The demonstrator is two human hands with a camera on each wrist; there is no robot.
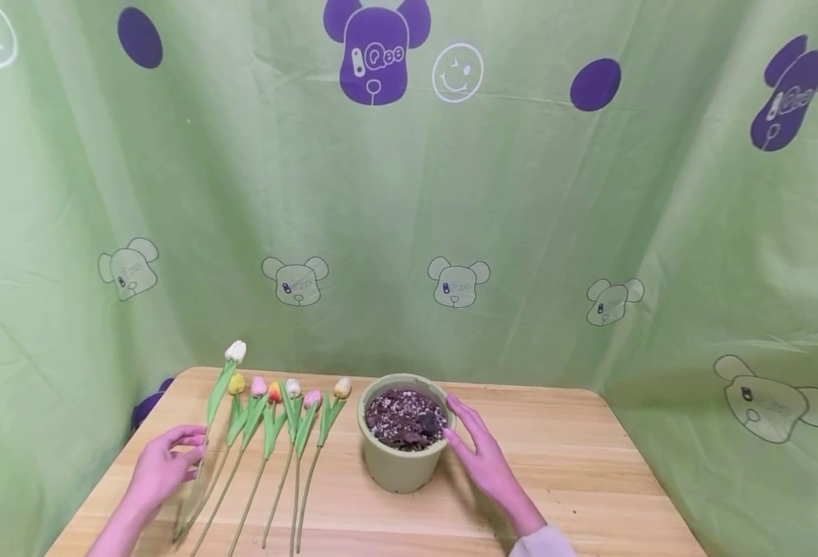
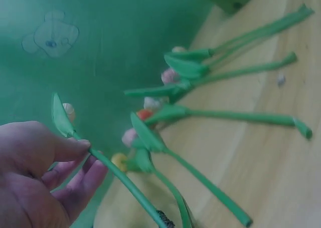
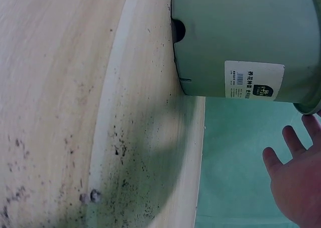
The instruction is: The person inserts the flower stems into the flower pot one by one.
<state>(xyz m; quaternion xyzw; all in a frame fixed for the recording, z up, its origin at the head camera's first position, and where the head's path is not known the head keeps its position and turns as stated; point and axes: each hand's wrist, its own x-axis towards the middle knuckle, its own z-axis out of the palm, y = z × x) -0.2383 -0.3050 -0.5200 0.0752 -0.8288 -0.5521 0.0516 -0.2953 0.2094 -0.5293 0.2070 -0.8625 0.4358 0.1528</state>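
Note:
My left hand [image 1: 163,468] pinches the stem of a white artificial tulip [image 1: 236,353] between thumb and fingers, at the left of the table. In the left wrist view the tulip's green stem [image 2: 123,177] slants down from the thumb, with dark soil near its lower end. My right hand [image 1: 484,458] touches the rim of a green flowerpot [image 1: 400,470] with extended fingers; the right wrist view shows the fingertips at the rim. Dark soil with white specks [image 1: 403,422] fills the pot. Beside the left hand lie several more tulips, including a yellow one [image 1: 237,384] and a red-orange one [image 1: 274,392].
The wooden table [image 1: 555,441] stands before a green patterned curtain [image 1: 520,193]. Soil crumbs [image 3: 118,150] are scattered on the tabletop near the pot. A label [image 3: 254,80] is stuck on the pot's side.

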